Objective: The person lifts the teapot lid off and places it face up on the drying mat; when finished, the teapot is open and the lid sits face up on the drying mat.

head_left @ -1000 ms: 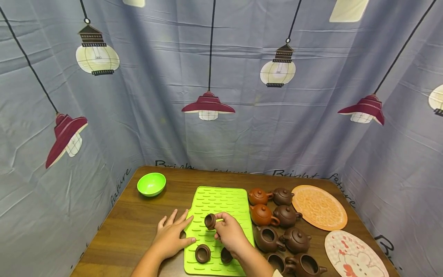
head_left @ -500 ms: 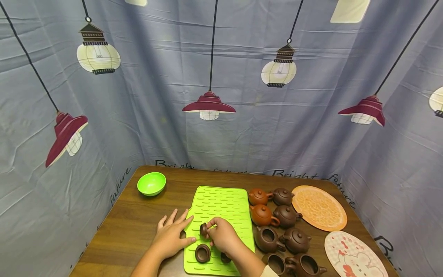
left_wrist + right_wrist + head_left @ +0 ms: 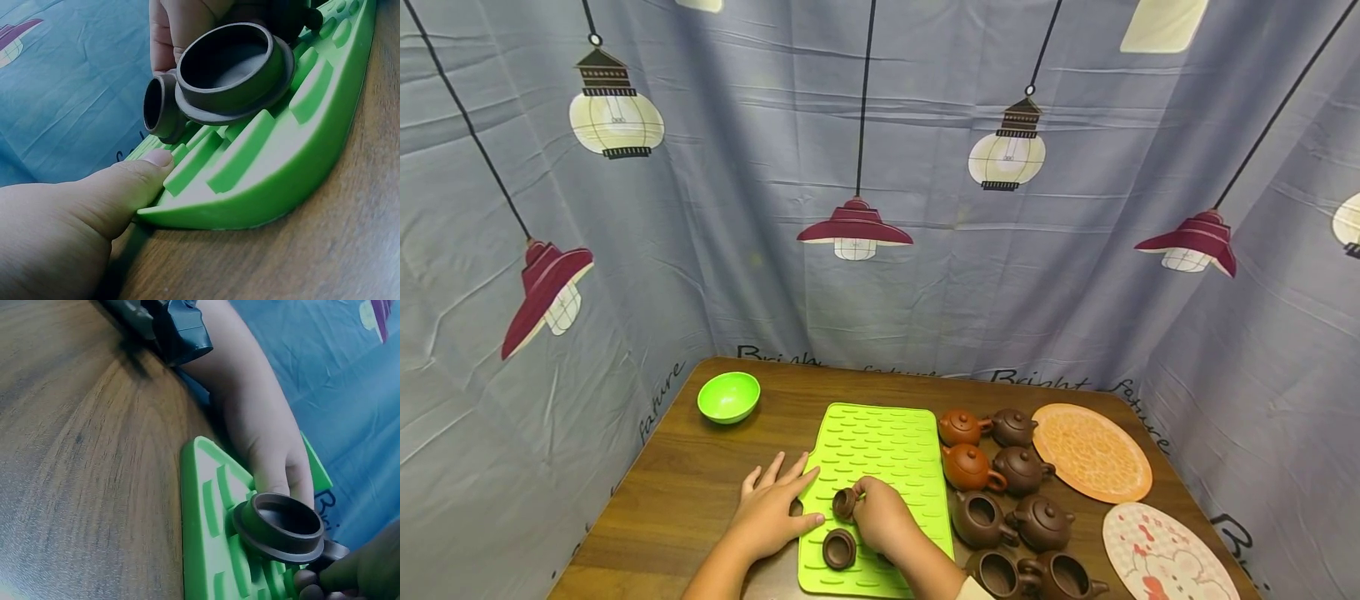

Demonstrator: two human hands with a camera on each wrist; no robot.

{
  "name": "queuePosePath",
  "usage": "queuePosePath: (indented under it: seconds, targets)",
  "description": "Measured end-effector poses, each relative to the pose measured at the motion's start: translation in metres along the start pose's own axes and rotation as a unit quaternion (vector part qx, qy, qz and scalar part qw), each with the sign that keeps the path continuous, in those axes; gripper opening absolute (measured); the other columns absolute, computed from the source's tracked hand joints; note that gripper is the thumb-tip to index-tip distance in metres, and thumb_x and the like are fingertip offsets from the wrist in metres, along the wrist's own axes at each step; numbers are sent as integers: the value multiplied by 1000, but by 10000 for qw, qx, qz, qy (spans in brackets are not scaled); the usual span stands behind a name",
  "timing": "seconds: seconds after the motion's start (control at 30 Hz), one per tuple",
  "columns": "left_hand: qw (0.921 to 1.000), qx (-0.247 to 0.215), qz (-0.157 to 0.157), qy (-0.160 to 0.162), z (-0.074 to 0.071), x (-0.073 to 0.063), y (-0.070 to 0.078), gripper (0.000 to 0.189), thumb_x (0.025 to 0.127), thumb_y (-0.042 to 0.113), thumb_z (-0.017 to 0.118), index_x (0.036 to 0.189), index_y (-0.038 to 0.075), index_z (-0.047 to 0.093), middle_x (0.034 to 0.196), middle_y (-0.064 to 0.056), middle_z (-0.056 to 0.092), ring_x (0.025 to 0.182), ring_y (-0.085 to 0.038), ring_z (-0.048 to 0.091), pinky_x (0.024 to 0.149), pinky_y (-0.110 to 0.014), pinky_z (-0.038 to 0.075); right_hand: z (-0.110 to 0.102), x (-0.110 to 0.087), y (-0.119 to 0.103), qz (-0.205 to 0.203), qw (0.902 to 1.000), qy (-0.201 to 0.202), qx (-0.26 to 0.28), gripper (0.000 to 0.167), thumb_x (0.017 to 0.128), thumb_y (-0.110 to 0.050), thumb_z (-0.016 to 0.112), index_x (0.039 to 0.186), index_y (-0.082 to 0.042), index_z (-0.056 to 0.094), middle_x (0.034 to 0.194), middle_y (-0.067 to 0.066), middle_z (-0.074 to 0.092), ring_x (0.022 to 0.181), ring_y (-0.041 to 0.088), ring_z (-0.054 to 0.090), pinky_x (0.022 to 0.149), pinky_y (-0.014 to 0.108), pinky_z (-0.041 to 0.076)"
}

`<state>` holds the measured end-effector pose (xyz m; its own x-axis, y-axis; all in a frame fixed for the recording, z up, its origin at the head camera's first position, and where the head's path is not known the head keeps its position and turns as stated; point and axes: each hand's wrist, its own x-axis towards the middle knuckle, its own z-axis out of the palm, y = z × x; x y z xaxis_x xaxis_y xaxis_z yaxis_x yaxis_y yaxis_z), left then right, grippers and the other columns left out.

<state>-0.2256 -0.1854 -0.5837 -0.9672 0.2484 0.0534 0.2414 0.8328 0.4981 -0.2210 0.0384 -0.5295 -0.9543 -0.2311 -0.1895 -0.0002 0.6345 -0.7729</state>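
Green bowl point(image 3: 728, 402): stands at the far left of the table, well apart from the work. Leave it there.

Left hand point(image 3: 771, 514): fingers spread and straight, gripping nothing, thumb on the left edge of the green mat point(image 3: 880, 433). Use this hand as a brace — light, steady pressure should stop the mat from sliding. Keep the thumb away from the lids; in the left wrist view its tip sits near them.

Large brown lid point(image 3: 838, 549): rests on the mat, collar facing up, just beside the held piece on the person's side. Whether the two touch cannot be told.

Small brown lid point(image 3: 844, 504): tilted over the left part of the mat, its hollow side turned leftward. Whether its rim bears on the mat is unclear. Control the tilt before releasing; a lid let go on its edge could roll into its neighbour.

Right hand point(image 3: 883, 523): thumb and fingers clamped on the small brown lid, pinching it from the right. Hold firmly but without squeezing — the piece is likely hard and easily chipped. Lower the wrist slowly.

Teapots point(image 3: 967, 468): grouped right of the mat, three lidless at the near end. Keep the right forearm clear of them.
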Motion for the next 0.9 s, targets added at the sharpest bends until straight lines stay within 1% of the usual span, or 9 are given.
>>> queuePosePath:
  seconds: [0.2,0.4,0.53,0.67,0.77,0.9]
  targets:
    - [10000,-45,16,-32,0,0,1,84,86,74,69,158,35,49,172,6,29,162,-39,14,122,-71,1,2,0,3,-56,9996,-60,-255,20,103,-12,67,83,-11,62,75,2,58,62,19,53,53,31,43]
    - [10000,-44,22,-12,0,1,1,85,85,76,68,157,35,50,172,6,29,162,-39,14,122,-70,1,1,0,3,-9,9998,-22,-213,17,102,-14,69,85,-12,64,76,3,59,62,20,53,53,33,43]
    - [10000,-51,18,-3,0,1,1,85,85,77,68,157,35,50,172,6,29,162,-39,14,122,-70,0,-2,-3,3,41,9999,32,-153,11,101,-14,69,91,-12,67,79,2,61,62,20,53,53,33,43]
    - [10000,-13,4,-2,0,1,1,85,84,77,68,157,35,50,172,6,29,162,-39,15,122,-70,2,-8,-8,4,5,9998,160,-76,2,100,-11,68,100,-10,70,79,1,62,62,20,54,53,33,44]
    - [10000,-12,-24,-4,0,1,2,84,85,75,70,157,35,51,172,6,30,162,-39,15,121,-70,2,-14,-13,5,-86,9997,209,8,7,100,-10,68,106,-8,69,79,2,61,62,19,55,52,33,44]
    - [10000,-17,-51,-26,-1,0,2,83,85,72,72,156,35,51,172,5,30,162,-40,15,121,-70,2,-26,-22,6,-226,9994,247,92,13,100,-11,68,113,-6,68,82,3,59,61,18,52,51,31,42]
